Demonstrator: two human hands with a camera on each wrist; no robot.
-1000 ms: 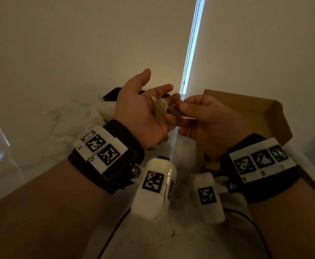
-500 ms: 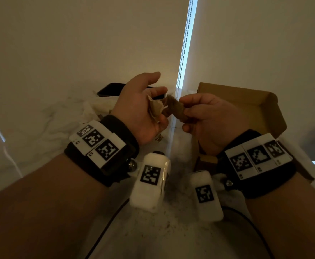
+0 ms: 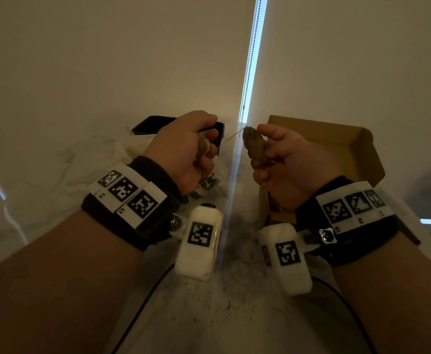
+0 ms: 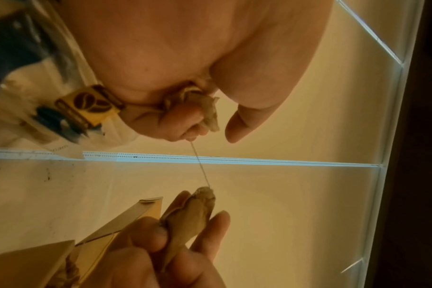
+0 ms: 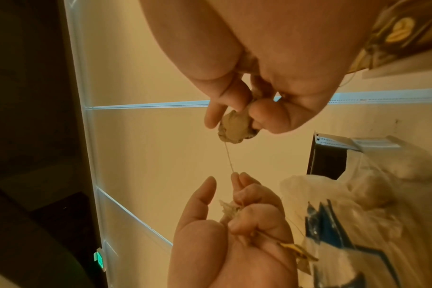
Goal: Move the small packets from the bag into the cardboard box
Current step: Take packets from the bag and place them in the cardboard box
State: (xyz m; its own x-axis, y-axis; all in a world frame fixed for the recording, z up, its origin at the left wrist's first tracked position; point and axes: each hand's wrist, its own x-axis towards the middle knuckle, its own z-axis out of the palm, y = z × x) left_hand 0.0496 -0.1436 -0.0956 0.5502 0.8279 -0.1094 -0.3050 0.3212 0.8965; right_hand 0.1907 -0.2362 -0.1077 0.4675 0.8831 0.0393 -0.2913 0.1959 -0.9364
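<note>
My right hand (image 3: pixel 261 143) pinches a small brown packet (image 3: pixel 254 148) between thumb and fingers, just left of the open cardboard box (image 3: pixel 342 149). My left hand (image 3: pixel 205 141) curls round a paler, crumpled packet (image 3: pixel 203 147) above the clear plastic bag (image 3: pixel 130 154). A thin thread (image 3: pixel 231 137) runs taut between the two packets. The left wrist view shows the thread (image 4: pixel 200 165) leading from the pale packet (image 4: pixel 207 106) down to the brown packet (image 4: pixel 191 218). In the right wrist view the brown packet (image 5: pixel 234 126) hangs from my fingertips over the pale packet (image 5: pixel 231 208).
A black flat object (image 3: pixel 153 126) lies at the back behind the bag. A yellow tag with a coffee-bean logo (image 4: pixel 91 103) sits in the bag. A window blind with a bead chain (image 3: pixel 250 60) rises behind the marble-patterned table (image 3: pixel 56 169). Crumbs speckle the table near me.
My hands have drawn apart: the right one carried the brown packet rightward toward the box, the left closed round the pale packet, and the thread between them is now stretched.
</note>
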